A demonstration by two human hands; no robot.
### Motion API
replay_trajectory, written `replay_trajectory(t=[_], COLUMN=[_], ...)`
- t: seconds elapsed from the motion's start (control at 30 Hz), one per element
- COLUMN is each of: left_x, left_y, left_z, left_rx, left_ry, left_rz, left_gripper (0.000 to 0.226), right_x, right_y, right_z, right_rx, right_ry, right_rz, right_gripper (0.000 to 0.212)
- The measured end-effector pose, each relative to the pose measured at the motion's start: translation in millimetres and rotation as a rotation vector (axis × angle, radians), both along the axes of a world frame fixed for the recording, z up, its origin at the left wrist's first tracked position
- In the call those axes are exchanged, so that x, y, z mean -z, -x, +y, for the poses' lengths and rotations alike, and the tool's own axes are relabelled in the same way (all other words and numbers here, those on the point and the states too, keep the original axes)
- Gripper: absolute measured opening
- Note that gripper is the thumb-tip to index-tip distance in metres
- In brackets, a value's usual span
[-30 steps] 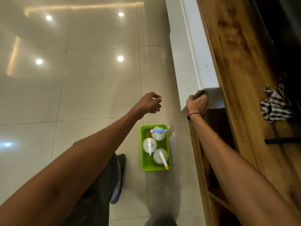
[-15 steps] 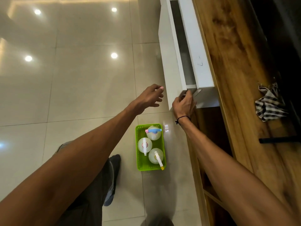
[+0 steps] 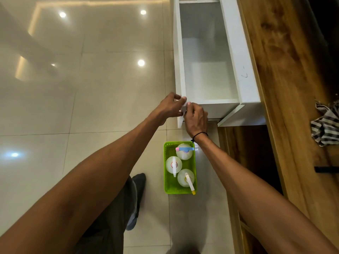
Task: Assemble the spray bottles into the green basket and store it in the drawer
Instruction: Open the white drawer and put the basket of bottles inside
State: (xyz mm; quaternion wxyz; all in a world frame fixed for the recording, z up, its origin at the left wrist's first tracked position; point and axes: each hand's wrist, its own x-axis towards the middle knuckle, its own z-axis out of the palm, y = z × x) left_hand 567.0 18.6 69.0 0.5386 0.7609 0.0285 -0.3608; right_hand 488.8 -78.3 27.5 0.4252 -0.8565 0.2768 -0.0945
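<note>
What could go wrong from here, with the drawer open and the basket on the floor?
1. The green basket sits on the floor right below the open drawer and near the person's foot; a step forward might kick it.
2. The three spray bottles stand loose and upright in it, so a tilted lift could topple them.
3. Both the left hand and the right hand have a grip on the drawer's front corner, where fingers could get pinched.

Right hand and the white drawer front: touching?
Touching. The head view shows the right hand gripping the near corner of the white drawer front, fingers curled over its edge, with the left hand on the same corner.
</note>
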Motion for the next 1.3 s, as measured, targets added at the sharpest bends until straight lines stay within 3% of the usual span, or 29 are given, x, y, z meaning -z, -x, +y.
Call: replay_trajectory(t=[0.3, 0.67, 0.8, 0.93, 1.03, 1.2, 1.3], left_x=[3, 4, 40, 92, 124, 163, 185], left_y=[-13, -8, 19, 66, 93, 118, 132], left_z=[53, 90, 101, 96, 85, 86, 90], left_rx=[-0.019, -0.174, -0.302, -0.178, -0.135, -0.191, -0.188], left_ry=[-0.036, -0.01, -0.117, -0.201, -0.241, -0.248, -0.241], left_rz=[0.012, 0.087, 0.203, 0.312, 0.412, 0.523, 0.563], left_gripper=[0.039, 0.053, 0.065, 0.067, 0.075, 0.087, 0.086], right_x=[-1, 10, 42, 82, 110, 139, 152], right_y=[-15, -14, 12, 41, 58, 85, 97], right_z=[41, 54, 24, -7, -21, -26, -19], right_rx=[-0.109, -0.182, -0.09, -0.062, -0.047, 0.045, 0.119], right_ry=[-0.016, -0.075, -0.078, -0.161, -0.228, -0.415, -0.583], right_rz=[0.035, 0.127, 0.209, 0.509, 0.577, 0.746, 0.73], right_gripper=[0.044, 0.049, 0.045, 0.055, 0.057, 0.059, 0.067])
